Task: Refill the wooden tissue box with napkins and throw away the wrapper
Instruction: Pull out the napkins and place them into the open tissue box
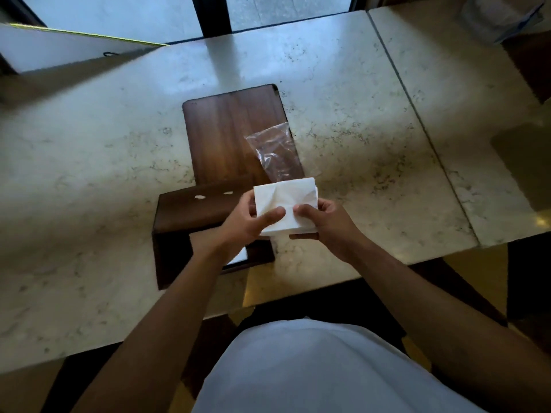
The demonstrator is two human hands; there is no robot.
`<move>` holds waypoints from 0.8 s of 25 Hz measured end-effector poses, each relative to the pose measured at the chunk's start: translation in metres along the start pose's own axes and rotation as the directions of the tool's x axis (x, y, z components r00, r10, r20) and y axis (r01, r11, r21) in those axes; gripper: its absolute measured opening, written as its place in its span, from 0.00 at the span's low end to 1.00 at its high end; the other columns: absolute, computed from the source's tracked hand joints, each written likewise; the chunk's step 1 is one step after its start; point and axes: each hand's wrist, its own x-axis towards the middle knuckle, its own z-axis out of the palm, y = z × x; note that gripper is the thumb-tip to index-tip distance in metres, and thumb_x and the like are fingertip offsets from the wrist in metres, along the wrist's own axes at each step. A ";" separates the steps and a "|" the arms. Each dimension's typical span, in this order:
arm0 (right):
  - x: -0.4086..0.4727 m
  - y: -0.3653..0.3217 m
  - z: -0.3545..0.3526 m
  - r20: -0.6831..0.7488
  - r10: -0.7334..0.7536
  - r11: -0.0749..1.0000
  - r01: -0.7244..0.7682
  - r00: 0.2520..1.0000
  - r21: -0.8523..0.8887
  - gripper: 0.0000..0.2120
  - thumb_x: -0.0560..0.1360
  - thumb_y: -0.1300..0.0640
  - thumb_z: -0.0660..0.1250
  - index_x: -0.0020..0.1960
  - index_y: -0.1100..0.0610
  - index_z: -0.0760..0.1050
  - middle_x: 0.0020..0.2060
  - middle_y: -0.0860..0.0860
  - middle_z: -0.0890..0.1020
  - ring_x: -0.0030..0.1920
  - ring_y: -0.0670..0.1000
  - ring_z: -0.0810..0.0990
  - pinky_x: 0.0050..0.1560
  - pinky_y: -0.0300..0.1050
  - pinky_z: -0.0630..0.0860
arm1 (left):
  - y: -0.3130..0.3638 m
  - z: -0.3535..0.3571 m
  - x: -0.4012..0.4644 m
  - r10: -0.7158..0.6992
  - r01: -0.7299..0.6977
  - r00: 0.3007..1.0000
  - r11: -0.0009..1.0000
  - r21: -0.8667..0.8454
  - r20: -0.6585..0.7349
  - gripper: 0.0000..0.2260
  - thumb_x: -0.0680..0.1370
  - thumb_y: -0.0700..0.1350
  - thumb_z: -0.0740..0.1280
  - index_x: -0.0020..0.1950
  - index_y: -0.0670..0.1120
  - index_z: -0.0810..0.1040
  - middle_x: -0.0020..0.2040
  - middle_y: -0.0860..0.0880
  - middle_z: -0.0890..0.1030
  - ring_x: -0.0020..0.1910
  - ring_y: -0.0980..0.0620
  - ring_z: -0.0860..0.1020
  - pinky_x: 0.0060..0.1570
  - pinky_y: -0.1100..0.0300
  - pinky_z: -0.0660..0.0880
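Note:
A stack of white napkins [284, 201] is held between both hands just above the table. My left hand [247, 222] grips its left side with the thumb on top. My right hand [322, 219] grips the right side. Below my left hand stands the dark wooden tissue box [190, 213], open, with something white showing inside near its front edge. Behind it lies the flat wooden lid [226, 135]. The clear plastic wrapper [272, 152] rests empty on the lid's right part.
The marble table [89, 174] has a seam on the right, with a second slab [465, 99] beyond it. A white board [59, 46] leans at the far left. The table's front edge runs close to my body.

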 end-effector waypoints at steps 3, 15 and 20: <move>-0.006 0.000 0.020 0.060 -0.029 0.999 0.031 0.998 -0.041 0.14 0.76 0.59 0.71 0.60 0.63 0.79 0.53 0.59 0.84 0.51 0.59 0.85 0.44 0.56 0.84 | -0.013 -0.003 -0.017 0.020 -0.026 0.988 0.999 -0.035 -0.153 0.44 0.63 0.57 0.83 0.74 0.50 0.66 0.65 0.47 0.80 0.60 0.47 0.82 0.52 0.49 0.84; -0.023 0.022 0.056 0.219 0.128 0.945 -0.052 0.967 -0.323 0.23 0.73 0.52 0.75 0.65 0.60 0.78 0.57 0.54 0.84 0.56 0.56 0.84 0.54 0.59 0.83 | -0.053 -0.019 -0.075 -0.164 -0.141 0.896 0.776 -0.615 -0.413 0.18 0.76 0.41 0.74 0.65 0.39 0.79 0.55 0.40 0.86 0.53 0.41 0.86 0.51 0.40 0.83; -0.025 0.035 0.060 0.207 0.192 0.888 -0.081 0.959 -0.452 0.24 0.74 0.49 0.74 0.66 0.59 0.78 0.55 0.50 0.83 0.56 0.53 0.81 0.63 0.57 0.78 | -0.072 -0.016 -0.096 -0.274 -0.113 0.837 0.760 -0.640 -0.473 0.18 0.76 0.37 0.73 0.65 0.37 0.77 0.59 0.38 0.84 0.58 0.40 0.84 0.52 0.45 0.84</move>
